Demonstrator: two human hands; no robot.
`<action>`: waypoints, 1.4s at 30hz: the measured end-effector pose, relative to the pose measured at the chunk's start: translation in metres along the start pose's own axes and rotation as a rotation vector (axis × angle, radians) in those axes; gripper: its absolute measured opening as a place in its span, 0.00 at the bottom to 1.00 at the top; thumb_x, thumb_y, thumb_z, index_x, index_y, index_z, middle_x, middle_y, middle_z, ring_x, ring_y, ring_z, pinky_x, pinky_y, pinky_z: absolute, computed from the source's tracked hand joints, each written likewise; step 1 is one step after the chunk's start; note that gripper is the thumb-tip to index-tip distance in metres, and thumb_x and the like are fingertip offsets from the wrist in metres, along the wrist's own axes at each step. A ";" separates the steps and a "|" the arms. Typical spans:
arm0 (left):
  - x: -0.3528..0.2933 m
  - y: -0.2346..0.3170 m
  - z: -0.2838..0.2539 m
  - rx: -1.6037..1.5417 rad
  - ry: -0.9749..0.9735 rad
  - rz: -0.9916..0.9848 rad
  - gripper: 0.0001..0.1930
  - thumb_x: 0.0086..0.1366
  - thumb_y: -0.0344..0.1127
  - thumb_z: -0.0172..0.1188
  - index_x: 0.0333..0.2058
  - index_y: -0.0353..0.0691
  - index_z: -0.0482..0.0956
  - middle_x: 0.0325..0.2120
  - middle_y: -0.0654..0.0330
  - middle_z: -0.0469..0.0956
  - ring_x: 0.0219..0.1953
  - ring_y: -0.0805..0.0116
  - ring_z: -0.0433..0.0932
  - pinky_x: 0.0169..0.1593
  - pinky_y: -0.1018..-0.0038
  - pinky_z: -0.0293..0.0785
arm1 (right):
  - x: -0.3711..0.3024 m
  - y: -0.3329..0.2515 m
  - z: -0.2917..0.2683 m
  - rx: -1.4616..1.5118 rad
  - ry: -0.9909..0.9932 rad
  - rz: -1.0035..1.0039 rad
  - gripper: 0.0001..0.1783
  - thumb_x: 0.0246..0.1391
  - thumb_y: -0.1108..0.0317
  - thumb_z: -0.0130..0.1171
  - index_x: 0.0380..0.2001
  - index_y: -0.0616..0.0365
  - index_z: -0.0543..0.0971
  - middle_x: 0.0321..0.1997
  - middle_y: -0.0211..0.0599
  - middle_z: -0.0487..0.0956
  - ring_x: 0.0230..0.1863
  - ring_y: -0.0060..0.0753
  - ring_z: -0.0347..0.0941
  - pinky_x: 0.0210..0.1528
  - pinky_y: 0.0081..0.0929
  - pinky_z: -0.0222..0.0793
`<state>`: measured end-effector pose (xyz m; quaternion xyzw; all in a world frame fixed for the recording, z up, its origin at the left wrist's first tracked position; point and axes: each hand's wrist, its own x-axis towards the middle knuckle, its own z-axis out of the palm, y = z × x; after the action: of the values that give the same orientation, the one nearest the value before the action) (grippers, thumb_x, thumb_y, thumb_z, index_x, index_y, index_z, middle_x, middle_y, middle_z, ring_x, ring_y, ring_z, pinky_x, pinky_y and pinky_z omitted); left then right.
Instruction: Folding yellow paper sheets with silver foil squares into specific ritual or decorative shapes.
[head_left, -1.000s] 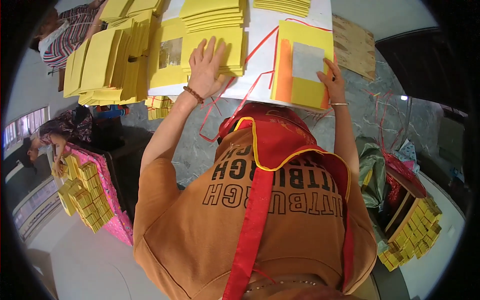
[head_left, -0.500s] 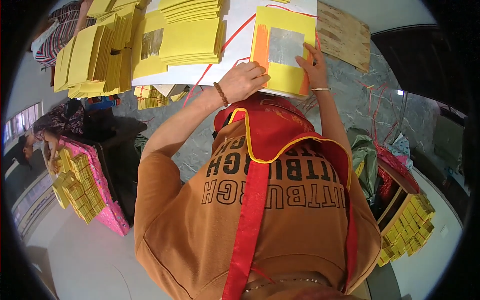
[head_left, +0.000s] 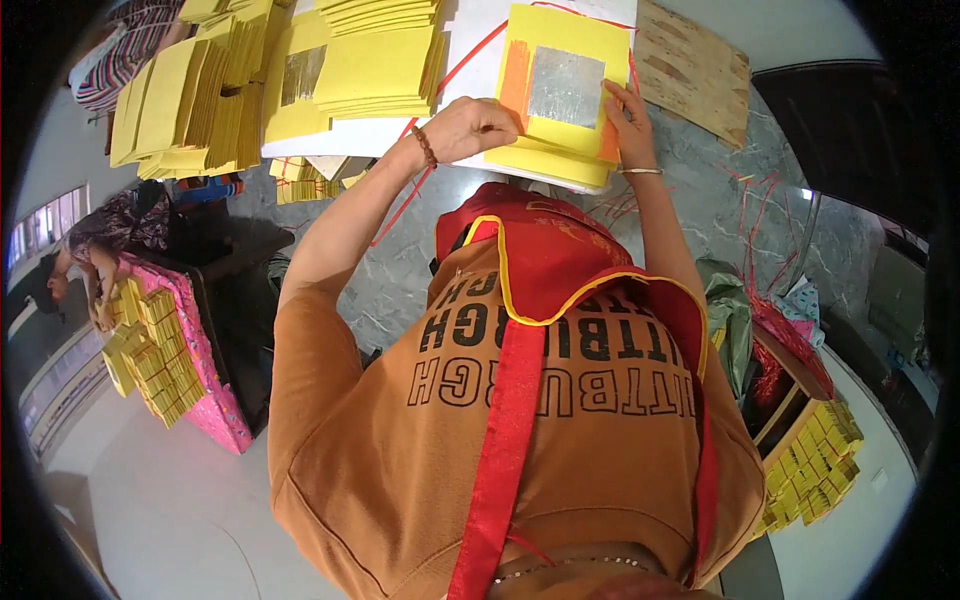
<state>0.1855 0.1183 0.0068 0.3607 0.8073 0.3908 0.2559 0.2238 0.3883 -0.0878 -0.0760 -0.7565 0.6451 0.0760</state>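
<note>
A yellow paper sheet (head_left: 545, 40) with a silver square and orange strips down its sides lies on a pile of yellow paper (head_left: 550, 158) at the table's near edge. My left hand (head_left: 472, 130) is closed, its curled fingertips pinching the left edge of the sheet near its lower corner. Against the opposite edge rests my right hand (head_left: 630, 125), fingers stretched and apart, touching the side of the sheet. The fingertips of the left hand are partly hidden.
Stacks of yellow paper (head_left: 380, 70) cover the left of the white table (head_left: 470, 45), with red ribbon (head_left: 478, 60) across it. A board (head_left: 690, 70) lies beyond on the right. At far left another person (head_left: 110, 240) handles yellow bundles (head_left: 165, 350) on a pink cloth.
The top sheet has shifted away from me, baring the near edge of the pile beneath. My left hand has moved slightly left and up, its fingers more curled. My right hand stays at the edge.
</note>
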 end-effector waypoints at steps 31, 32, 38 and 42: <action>0.036 -0.004 -0.022 -0.190 -0.341 -0.152 0.10 0.53 0.34 0.57 0.21 0.31 0.74 0.27 0.63 0.73 0.35 0.74 0.70 0.40 0.74 0.66 | -0.027 -0.019 -0.035 0.043 -0.334 0.008 0.26 0.64 0.51 0.30 0.47 0.52 0.74 0.63 0.39 0.61 0.64 0.34 0.54 0.64 0.31 0.47; 0.036 -0.008 -0.021 -0.189 -0.338 -0.154 0.10 0.53 0.34 0.57 0.21 0.31 0.74 0.27 0.63 0.73 0.35 0.74 0.70 0.40 0.74 0.66 | -0.026 -0.017 -0.038 0.044 -0.336 0.006 0.26 0.64 0.51 0.30 0.47 0.52 0.74 0.63 0.39 0.61 0.64 0.34 0.54 0.64 0.31 0.47; 0.033 -0.010 -0.021 -0.260 -0.278 -0.094 0.09 0.53 0.33 0.57 0.20 0.32 0.73 0.26 0.64 0.73 0.34 0.75 0.70 0.39 0.75 0.66 | -0.030 -0.025 -0.042 -0.083 -0.477 -0.168 0.17 0.55 0.65 0.51 0.48 0.52 0.74 0.64 0.39 0.60 0.66 0.37 0.52 0.64 0.34 0.48; 0.028 -0.001 -0.023 -0.248 -0.268 -0.124 0.09 0.55 0.34 0.57 0.25 0.33 0.76 0.22 0.67 0.74 0.28 0.79 0.69 0.36 0.77 0.67 | -0.031 -0.024 -0.032 -0.293 -0.362 -0.302 0.17 0.48 0.73 0.56 0.44 0.56 0.75 0.62 0.39 0.62 0.64 0.37 0.56 0.62 0.32 0.53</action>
<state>0.1525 0.1296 0.0156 0.3247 0.7324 0.4190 0.4273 0.2600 0.4083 -0.0593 0.1439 -0.8458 0.5132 0.0234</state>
